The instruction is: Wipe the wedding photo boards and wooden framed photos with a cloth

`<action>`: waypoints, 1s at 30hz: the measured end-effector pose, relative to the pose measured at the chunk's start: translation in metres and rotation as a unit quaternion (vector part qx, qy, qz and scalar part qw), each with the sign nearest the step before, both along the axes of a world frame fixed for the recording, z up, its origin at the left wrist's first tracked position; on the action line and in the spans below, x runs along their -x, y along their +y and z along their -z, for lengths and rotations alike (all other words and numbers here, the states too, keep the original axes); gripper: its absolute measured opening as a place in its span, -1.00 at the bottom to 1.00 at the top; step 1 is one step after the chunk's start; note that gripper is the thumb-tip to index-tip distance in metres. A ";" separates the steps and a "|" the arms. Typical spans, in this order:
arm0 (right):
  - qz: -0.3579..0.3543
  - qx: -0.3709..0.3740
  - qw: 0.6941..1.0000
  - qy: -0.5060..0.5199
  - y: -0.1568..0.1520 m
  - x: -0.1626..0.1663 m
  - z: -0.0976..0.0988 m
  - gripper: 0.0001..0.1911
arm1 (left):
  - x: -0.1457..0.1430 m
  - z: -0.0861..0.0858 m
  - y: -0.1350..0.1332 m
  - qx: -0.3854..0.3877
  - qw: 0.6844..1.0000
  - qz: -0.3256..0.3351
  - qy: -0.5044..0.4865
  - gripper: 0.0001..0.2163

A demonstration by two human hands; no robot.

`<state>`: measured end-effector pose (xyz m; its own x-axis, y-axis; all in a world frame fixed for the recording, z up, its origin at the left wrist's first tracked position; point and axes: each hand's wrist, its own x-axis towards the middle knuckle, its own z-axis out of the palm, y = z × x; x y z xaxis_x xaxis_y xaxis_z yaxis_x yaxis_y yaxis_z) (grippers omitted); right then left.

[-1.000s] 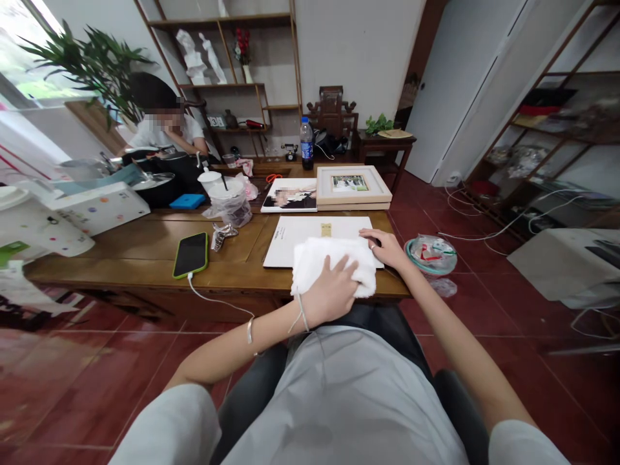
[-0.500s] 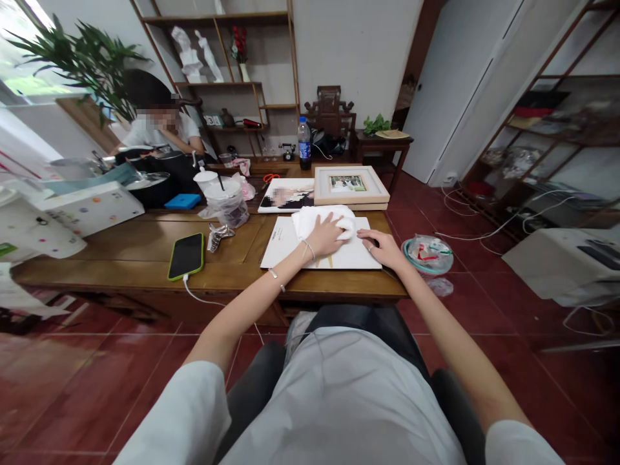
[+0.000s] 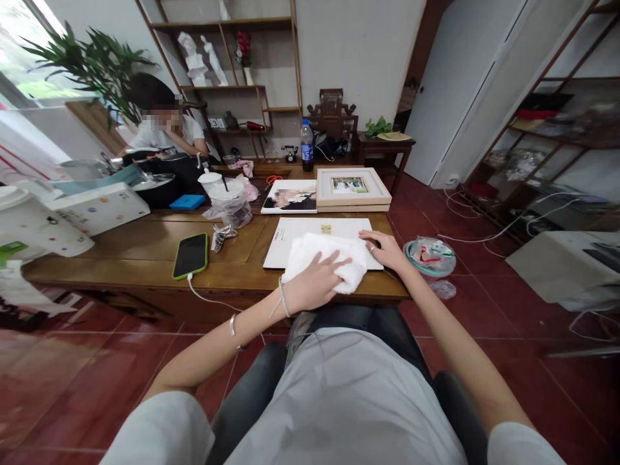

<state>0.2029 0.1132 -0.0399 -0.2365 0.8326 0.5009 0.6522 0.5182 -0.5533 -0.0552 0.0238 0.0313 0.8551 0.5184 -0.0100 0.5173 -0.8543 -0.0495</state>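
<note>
Left hand (image 3: 314,285): fingers lying spread on white towel (image 3: 310,248), which is partly covering white panel (image 3: 303,226) near table's (image 3: 242,248) near right corner | right hand (image 3: 387,249): fingers loosely extended, touching panel's right side | bottle (image 3: 307,143) by far edge holding dark liquid (image 3: 307,165) | floor basin (image 3: 414,265) containing red scraps (image 3: 427,256)

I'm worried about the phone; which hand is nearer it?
Left. The left hand, on the white cloth, is right of the phone; the right hand is farther right, touching the white board.

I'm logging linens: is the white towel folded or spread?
Folded: the white towel forms a thick, compact pad with a rounded edge.
</note>
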 end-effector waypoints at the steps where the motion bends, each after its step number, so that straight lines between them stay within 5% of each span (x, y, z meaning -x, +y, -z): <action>1: 0.000 0.000 1.000 0.000 0.000 0.000 0.000 -0.69 | 0.001 0.001 0.001 0.002 1.000 -0.002 -0.003 -0.65; 12: -0.002 0.010 1.000 0.016 -0.002 0.000 -0.001 -0.72 | -0.011 0.000 0.105 -0.021 0.991 -0.126 -0.038 -0.69; 19: -0.001 0.007 1.000 0.010 -0.001 0.000 0.001 -0.71 | 0.021 0.000 0.134 -0.044 0.978 -0.200 -0.029 -0.59; 23: -0.001 0.005 1.000 0.010 -0.001 0.000 0.002 -0.72 | 0.046 0.004 0.116 -0.055 0.977 -0.204 0.007 -0.61; 30: 0.001 0.005 1.000 0.008 0.000 0.000 0.002 -0.71 | 0.066 0.008 0.011 -0.046 0.991 -0.124 -0.010 -0.73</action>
